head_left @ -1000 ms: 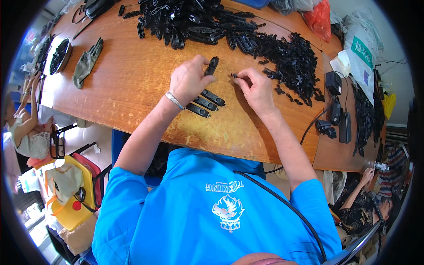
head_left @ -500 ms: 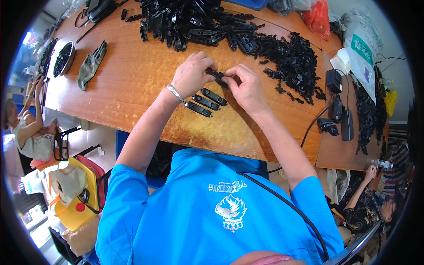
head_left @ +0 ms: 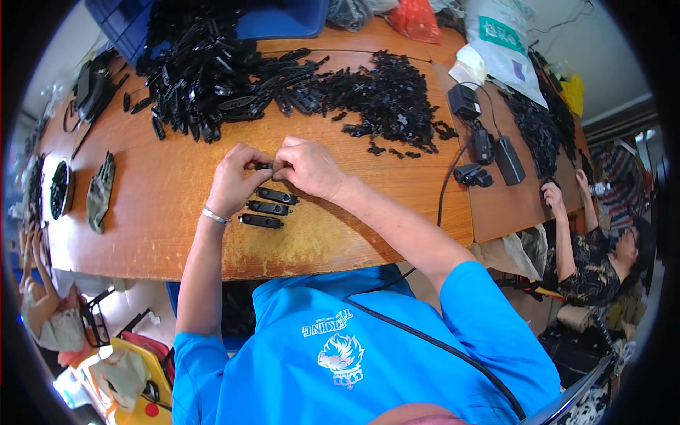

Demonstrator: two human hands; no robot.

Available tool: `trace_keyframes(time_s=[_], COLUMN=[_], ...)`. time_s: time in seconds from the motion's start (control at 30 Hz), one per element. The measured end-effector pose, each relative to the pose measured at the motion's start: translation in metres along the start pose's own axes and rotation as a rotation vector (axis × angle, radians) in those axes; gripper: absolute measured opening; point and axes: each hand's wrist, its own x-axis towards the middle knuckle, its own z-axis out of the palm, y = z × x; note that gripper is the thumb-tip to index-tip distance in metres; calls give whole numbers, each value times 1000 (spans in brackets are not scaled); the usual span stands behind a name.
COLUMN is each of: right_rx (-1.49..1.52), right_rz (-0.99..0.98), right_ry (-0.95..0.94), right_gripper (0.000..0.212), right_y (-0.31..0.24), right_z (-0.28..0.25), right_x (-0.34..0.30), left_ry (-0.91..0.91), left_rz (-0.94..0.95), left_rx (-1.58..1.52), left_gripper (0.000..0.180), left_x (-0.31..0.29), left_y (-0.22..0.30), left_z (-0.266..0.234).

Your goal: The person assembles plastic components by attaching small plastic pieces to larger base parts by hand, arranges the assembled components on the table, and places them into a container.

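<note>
Between my two hands is a small black plastic part (head_left: 263, 166), mostly covered by fingers. My left hand (head_left: 235, 178), with a silver bracelet at its wrist, pinches it at one end. From the other side my right hand (head_left: 306, 166) has its thumb and fingertips closed on the same part; whether they also hold a smaller piece is hidden. Just below the hands, three long black plastic pieces lie side by side in a slanted row on the wooden table (head_left: 340, 241): an upper one (head_left: 277, 196), a middle one (head_left: 268, 207) and a lower one (head_left: 261, 221).
Beyond my hands lie a heap of long black parts (head_left: 191, 78) and a pile of small black pieces (head_left: 389, 106). A blue bin (head_left: 283, 20) stands behind. Left are a glove (head_left: 100, 191) and a bowl (head_left: 62, 188); right, power adapters (head_left: 508, 159) with cables. Co-workers sit at both sides.
The whole view has swung, so the table and heaps appear shifted left. My right hand has come closer to my left over the part. The three pieces still lie in their row.
</note>
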Motion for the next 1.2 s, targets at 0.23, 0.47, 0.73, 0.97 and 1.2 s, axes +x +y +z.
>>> trace_keyframes(time_s=[0.23, 0.47, 0.73, 0.97, 1.2], right_rx=[62, -29, -208, -649, -572], right_rz=[454, 483, 120, 249, 206], right_ry=[-193, -212, 53, 58, -41], right_gripper=[27, 37, 18, 15, 15], right_y=[-3, 12, 17, 48, 44], right_z=[-6, -3, -49, -85, -78], right_x=[16, 18, -22, -20, -19], left_ry=[-50, -76, -18, 453, 408], left_rz=[-230, -171, -105, 80, 141], left_rx=[-78, 48, 40, 460, 731], left_gripper=[10, 14, 15, 20, 15], left_x=[2, 10, -12, 48, 64], left_y=[3, 5, 11, -10, -26], left_z=[-3, -2, -11, 1, 5])
